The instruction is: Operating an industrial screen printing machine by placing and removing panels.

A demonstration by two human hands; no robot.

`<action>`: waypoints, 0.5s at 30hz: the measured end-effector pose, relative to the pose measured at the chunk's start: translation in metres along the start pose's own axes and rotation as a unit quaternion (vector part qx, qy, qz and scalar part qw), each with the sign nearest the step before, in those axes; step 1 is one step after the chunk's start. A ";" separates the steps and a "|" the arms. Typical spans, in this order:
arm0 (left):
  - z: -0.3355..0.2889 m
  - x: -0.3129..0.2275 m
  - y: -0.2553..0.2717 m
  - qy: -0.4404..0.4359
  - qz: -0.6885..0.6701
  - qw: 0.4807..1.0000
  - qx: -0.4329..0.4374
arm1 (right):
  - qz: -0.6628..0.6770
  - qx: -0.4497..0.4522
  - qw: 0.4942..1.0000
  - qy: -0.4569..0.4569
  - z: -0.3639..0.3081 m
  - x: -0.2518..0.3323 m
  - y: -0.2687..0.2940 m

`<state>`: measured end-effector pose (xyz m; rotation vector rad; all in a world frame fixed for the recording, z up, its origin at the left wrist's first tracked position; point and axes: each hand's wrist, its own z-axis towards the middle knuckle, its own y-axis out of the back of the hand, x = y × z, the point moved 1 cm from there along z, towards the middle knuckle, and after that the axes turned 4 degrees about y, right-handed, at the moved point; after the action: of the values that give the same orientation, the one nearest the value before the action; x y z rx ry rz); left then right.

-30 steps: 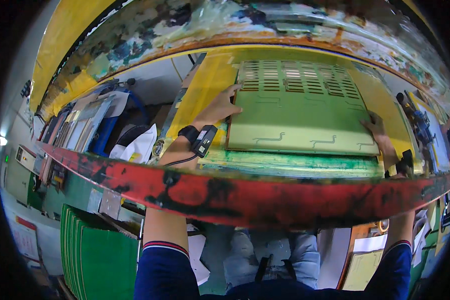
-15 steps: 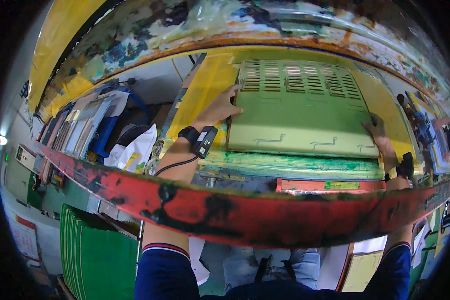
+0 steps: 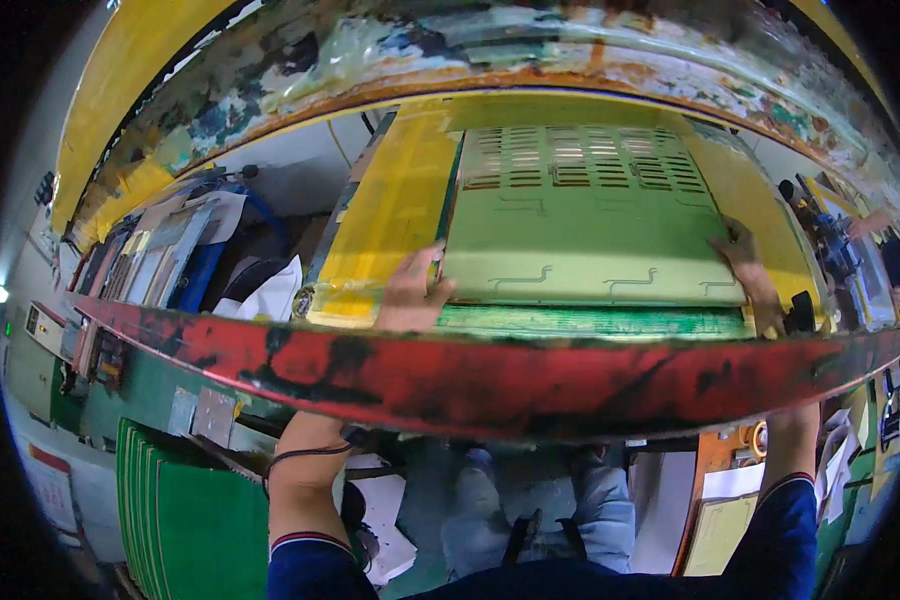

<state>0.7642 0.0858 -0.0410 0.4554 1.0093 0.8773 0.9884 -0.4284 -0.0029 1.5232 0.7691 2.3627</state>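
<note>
A flat light-green panel (image 3: 580, 240), with rows of slots along its far part and thin bent lines near its front, lies on a yellow-edged work surface (image 3: 375, 225). At the panel's front left corner is my left hand (image 3: 415, 292), its fingers apart and reaching toward the edge. My right hand (image 3: 748, 262) touches the panel's right edge with its fingertips, fingers partly in shadow and apart. Both forearms pass under a red, dark-stained frame bar (image 3: 530, 390), which hides my wrists in part.
A paint-smeared frame beam (image 3: 450, 60) arches over the far side. Left of the work surface are a rack of boards (image 3: 160, 250) and crumpled white paper (image 3: 275, 290). Green boards (image 3: 200, 510) stand at the lower left. Another person's hand (image 3: 870, 224) shows far right.
My left hand has slid from the panel's far left edge toward its front left corner. My right hand stays at the right edge. The red bar now sits higher in view, covering my left wrist.
</note>
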 end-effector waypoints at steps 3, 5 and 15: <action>0.005 -0.017 -0.004 0.009 0.031 0.999 -0.015 | 0.018 0.006 1.000 -0.017 0.007 -0.035 0.015; 0.002 -0.017 -0.002 -0.010 0.053 0.998 -0.038 | 0.042 0.022 0.998 -0.033 0.012 -0.036 0.009; -0.004 -0.014 -0.003 0.025 0.082 0.996 -0.015 | -0.196 0.012 0.980 0.040 0.026 -0.079 0.014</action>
<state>0.7584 0.0725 -0.0382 0.4981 1.0131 1.0537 1.0472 -0.4686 -0.0485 1.1591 1.0148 2.1338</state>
